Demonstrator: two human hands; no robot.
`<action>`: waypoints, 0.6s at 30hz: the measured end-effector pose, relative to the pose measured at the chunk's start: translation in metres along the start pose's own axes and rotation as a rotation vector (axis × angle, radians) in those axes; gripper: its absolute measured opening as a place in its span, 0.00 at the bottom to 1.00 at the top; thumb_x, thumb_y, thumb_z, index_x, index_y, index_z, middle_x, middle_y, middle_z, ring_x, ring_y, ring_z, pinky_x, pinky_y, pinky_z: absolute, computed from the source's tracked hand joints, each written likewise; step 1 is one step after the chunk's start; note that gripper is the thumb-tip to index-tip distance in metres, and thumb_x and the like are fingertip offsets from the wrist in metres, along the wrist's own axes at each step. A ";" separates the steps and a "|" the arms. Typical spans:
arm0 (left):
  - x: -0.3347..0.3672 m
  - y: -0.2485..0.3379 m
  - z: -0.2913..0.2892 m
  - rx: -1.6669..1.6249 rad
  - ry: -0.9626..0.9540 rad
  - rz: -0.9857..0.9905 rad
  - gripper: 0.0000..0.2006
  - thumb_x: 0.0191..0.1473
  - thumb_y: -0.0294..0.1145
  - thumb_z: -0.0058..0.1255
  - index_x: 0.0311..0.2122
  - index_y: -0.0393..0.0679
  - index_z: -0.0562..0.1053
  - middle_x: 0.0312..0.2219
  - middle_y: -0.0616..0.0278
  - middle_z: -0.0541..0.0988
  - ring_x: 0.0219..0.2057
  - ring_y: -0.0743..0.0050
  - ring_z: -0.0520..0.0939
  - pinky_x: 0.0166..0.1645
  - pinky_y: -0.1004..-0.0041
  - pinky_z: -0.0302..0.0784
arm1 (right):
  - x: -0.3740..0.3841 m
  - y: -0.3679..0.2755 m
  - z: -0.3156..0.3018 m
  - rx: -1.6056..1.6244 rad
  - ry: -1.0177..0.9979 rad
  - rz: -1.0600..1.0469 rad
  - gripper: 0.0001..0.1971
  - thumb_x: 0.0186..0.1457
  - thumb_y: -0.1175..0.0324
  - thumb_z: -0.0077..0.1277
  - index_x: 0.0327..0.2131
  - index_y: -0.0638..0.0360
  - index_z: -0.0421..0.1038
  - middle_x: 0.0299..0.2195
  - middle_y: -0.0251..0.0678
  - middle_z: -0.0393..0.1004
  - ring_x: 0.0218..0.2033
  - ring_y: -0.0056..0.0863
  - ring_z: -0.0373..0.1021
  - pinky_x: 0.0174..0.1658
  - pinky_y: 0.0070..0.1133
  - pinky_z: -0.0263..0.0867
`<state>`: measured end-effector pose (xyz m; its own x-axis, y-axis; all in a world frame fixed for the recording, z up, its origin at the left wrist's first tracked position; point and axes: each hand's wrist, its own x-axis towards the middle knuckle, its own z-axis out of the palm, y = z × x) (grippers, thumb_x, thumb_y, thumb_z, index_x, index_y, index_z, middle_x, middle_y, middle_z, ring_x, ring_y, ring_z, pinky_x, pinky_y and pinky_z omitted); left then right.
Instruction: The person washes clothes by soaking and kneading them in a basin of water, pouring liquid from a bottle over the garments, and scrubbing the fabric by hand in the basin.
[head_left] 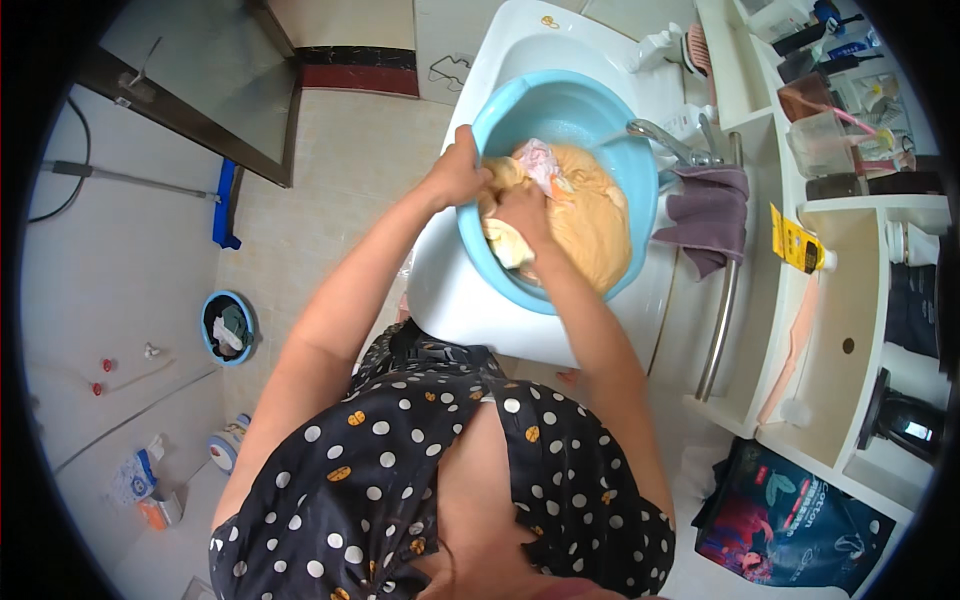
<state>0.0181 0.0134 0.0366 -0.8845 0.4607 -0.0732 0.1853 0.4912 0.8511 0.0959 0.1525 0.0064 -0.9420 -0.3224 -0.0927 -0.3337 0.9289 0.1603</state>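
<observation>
A light blue plastic basin (478, 245) sits in the white washbasin, holding water and soaked laundry. My left hand (458, 176) is closed over the basin's left rim, its fingertips beside the wet cloth. Inside, my right hand (524, 213) presses into a pale yellow cloth (508, 243) and appears closed on it; its fingertips are partly hidden. A white and pink cloth (540, 165) lies just beyond that hand. To the right, a large peach-coloured fabric (590, 225) bulges up. Water runs from the chrome faucet (660, 138) over the basin's right side.
A purple towel (705, 215) hangs on a metal rail (722, 320) at the right. Shelves (840, 300) there hold toiletries and a yellow tube (797, 240). A small blue bucket (228, 328) with clothes stands on the floor at left, near a glass door (215, 70).
</observation>
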 end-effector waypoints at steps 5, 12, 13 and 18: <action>0.002 0.000 0.000 0.023 -0.038 -0.045 0.25 0.41 0.27 0.48 0.42 0.29 0.51 0.32 0.34 0.71 0.35 0.43 0.75 0.39 0.61 0.72 | -0.031 0.011 -0.009 -0.123 -0.025 -0.206 0.14 0.47 0.67 0.42 0.40 0.54 0.69 0.38 0.33 0.67 0.46 0.31 0.60 0.55 0.43 0.45; -0.002 -0.006 0.006 0.044 -0.027 0.003 0.25 0.41 0.29 0.48 0.41 0.29 0.51 0.31 0.35 0.71 0.33 0.43 0.76 0.38 0.61 0.72 | 0.007 -0.018 0.074 -0.345 -0.095 -0.158 0.27 0.51 0.59 0.39 0.56 0.51 0.54 0.57 0.29 0.50 0.60 0.35 0.42 0.55 0.49 0.39; -0.001 -0.005 0.007 0.047 -0.056 -0.002 0.25 0.41 0.28 0.47 0.42 0.29 0.50 0.31 0.35 0.72 0.33 0.43 0.76 0.39 0.61 0.72 | 0.012 -0.019 0.072 -0.315 -0.203 -0.085 0.28 0.51 0.58 0.39 0.56 0.51 0.54 0.58 0.29 0.49 0.61 0.35 0.41 0.54 0.50 0.39; 0.003 0.000 0.003 0.063 -0.064 -0.073 0.25 0.42 0.28 0.47 0.42 0.29 0.50 0.31 0.34 0.72 0.33 0.43 0.76 0.38 0.62 0.72 | 0.021 0.001 0.032 0.023 -0.254 -0.050 0.22 0.50 0.59 0.43 0.49 0.53 0.62 0.50 0.32 0.62 0.54 0.33 0.55 0.50 0.35 0.52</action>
<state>0.0168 0.0169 0.0353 -0.8680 0.4669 -0.1687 0.1495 0.5700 0.8079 0.0767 0.1520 -0.0265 -0.8846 -0.3145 -0.3444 -0.3758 0.9179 0.1270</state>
